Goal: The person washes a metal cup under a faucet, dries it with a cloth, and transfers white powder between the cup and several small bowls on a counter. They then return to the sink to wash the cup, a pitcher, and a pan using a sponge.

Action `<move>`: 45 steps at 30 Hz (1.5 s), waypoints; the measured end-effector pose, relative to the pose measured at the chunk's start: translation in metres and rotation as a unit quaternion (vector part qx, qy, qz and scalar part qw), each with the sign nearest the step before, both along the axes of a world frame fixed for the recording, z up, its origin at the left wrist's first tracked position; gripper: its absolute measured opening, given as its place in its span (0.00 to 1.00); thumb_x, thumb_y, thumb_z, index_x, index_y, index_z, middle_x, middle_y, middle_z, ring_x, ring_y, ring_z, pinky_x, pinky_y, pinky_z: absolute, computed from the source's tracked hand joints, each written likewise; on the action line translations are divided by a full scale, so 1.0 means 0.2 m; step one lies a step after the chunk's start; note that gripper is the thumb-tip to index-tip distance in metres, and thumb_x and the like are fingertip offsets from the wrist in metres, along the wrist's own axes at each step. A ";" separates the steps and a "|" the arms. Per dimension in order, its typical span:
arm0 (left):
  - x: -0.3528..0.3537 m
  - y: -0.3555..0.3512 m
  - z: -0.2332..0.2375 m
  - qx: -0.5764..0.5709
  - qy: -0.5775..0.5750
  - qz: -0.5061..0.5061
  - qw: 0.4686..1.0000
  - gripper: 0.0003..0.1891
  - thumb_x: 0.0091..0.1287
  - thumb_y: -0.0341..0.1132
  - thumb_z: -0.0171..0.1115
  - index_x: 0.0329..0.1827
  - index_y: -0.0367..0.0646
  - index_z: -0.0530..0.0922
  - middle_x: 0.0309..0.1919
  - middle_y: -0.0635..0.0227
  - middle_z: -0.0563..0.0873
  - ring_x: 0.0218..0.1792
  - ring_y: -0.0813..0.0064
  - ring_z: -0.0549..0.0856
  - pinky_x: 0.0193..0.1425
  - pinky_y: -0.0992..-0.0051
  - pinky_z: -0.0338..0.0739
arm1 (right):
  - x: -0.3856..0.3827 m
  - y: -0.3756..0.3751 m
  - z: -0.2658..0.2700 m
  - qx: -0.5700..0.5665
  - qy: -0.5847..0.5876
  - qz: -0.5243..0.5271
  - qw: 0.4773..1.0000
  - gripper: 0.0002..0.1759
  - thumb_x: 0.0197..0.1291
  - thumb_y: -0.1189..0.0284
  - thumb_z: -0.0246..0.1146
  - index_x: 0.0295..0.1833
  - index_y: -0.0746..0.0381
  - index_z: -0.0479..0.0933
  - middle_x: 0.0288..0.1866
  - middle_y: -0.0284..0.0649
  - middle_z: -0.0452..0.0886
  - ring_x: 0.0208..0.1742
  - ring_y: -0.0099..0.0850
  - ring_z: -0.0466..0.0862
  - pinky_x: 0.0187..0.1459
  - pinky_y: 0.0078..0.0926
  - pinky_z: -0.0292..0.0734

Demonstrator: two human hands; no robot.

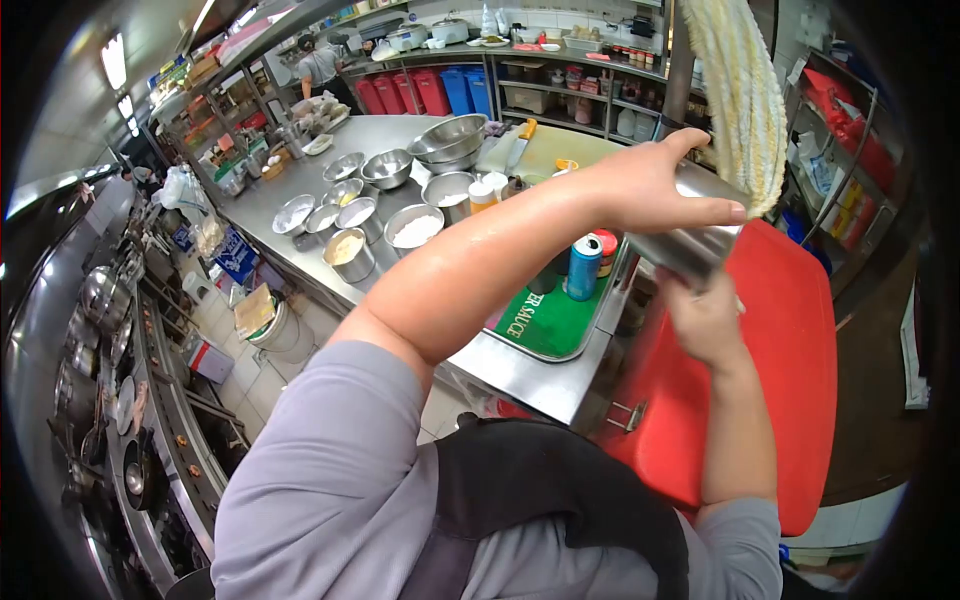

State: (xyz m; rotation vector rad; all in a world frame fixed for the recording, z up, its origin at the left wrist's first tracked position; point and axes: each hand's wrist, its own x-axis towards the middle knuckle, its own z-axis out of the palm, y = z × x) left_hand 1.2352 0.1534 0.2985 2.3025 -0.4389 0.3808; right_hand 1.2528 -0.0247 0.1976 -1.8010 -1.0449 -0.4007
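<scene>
My left hand (665,190) reaches across to the right, its fingers and thumb spread round a tilted, shiny steel canister (690,245). Against the canister's lower end is my right hand (703,318). It looks curled but is smeared by motion, and its fingers are partly hidden, so its grip cannot be told. Just beyond the left hand hangs a pale, ribbed towel (738,100). Beneath both hands lies a red bin lid (765,370). What the canister holds, if anything, is out of sight.
A steel counter (420,130) carries several metal bowls (388,168), tubs of powder (413,228) and a knife (521,143) on a cutting board. A blue can (583,267) stands on a green tray (548,325). Another person (320,70) stands far back; stoves line the left.
</scene>
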 end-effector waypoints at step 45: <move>-0.33 -0.04 -0.26 -0.249 -0.090 -0.069 0.962 0.48 0.69 0.53 0.65 0.79 0.27 0.52 0.66 0.42 0.76 0.65 0.60 0.79 0.70 0.65 0.70 | -0.21 -0.11 0.06 0.017 0.142 0.245 0.959 0.53 0.49 0.68 0.78 0.78 0.66 0.57 0.75 0.48 0.66 0.76 0.40 0.66 0.75 0.39 0.61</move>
